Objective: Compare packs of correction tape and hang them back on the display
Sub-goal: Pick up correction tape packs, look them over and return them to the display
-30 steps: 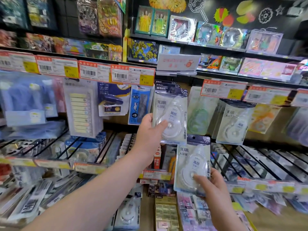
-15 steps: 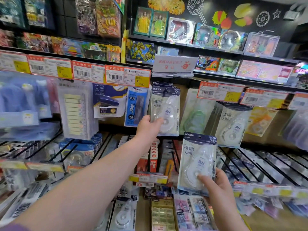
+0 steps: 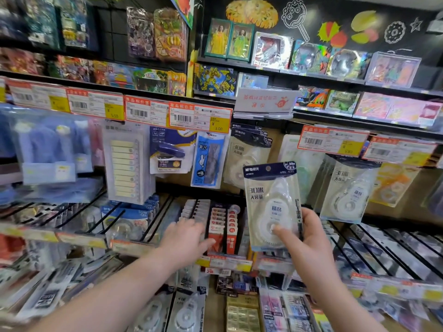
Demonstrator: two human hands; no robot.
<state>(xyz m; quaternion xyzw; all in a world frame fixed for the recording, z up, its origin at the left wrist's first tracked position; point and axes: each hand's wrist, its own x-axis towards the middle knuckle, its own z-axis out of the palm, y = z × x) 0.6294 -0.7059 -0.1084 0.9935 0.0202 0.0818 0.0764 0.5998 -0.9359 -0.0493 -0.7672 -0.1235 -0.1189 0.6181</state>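
Nearest us, our left hand [image 3: 184, 238] is out low in front of the lower rack [image 3: 153, 219]. Its fingers are stretched forward and loosely spread, holding nothing. It is motion-blurred, so we cannot tell whether it touches the small boxes behind it.

Our right hand [image 3: 309, 238] grips a pack of correction tape [image 3: 273, 202] by its lower right corner. The thumb presses on the clear bubble over the tape wheel, and the other fingers curl round the right edge and behind. The pack stands upright in the air before the middle of the display, apart from everything hung there.

We judge it very light: a thin card back with a moulded plastic blister, stiff enough to keep flat from one corner yet easily bent, and smooth under the thumb. Our low grip suits rehanging, since it leaves the dark header and its hang hole [image 3: 268, 168] free for a peg. Squeezing the bubble hard could dent it.

Just behind and to the left, matching hanging packs [image 3: 249, 159] sit on a peg under the price tags [image 3: 200, 117] along the display's upper edge.
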